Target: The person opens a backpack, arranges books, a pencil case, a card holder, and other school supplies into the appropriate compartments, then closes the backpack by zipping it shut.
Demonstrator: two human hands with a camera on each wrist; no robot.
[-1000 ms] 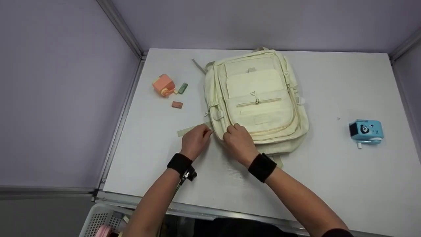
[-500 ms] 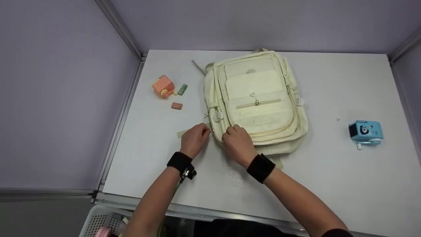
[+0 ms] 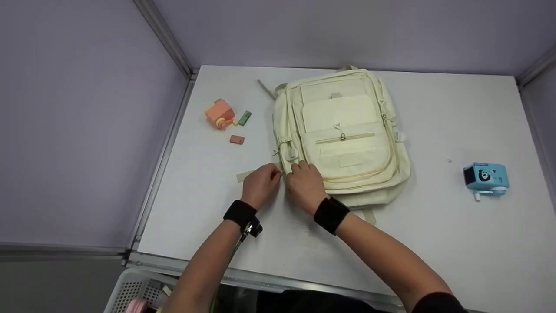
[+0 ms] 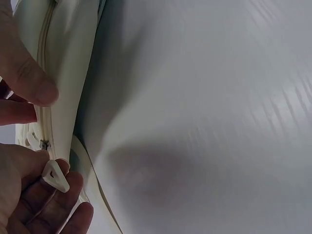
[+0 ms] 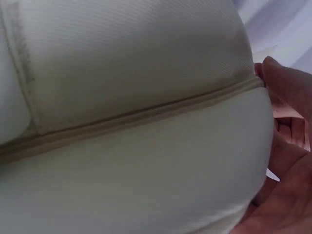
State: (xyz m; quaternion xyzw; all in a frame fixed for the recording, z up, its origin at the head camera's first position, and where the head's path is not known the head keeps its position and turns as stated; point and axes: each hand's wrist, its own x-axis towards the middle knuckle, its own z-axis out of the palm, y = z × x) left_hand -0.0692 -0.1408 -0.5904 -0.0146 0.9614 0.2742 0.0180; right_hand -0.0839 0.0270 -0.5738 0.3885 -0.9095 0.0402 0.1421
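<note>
A cream backpack [image 3: 341, 115] lies front side up on the white table. By its lower left corner, my left hand [image 3: 261, 186] pinches a zipper slider [image 4: 45, 145]; the pale triangular pull [image 4: 55, 176] hangs against its fingers in the left wrist view. Just ahead of the slider, my right hand [image 3: 305, 188] grips the bag's edge, thumb on the fabric beside the zipper [image 4: 45, 119]. Seen from the right wrist, the zipper seam [image 5: 141, 116] runs along the bag's side to the fingers, which are partly hidden behind the fabric.
An orange pencil sharpener [image 3: 220, 114] with a crank, a green eraser [image 3: 245, 118] and a reddish eraser [image 3: 237, 139] lie left of the bag. A blue crank sharpener [image 3: 485, 179] sits right. Below the table edge is a white basket [image 3: 126, 290].
My right hand has shifted left along the bag's lower edge, closer to the left hand. The left hand keeps its pinch in nearly the same place; the backpack stays put.
</note>
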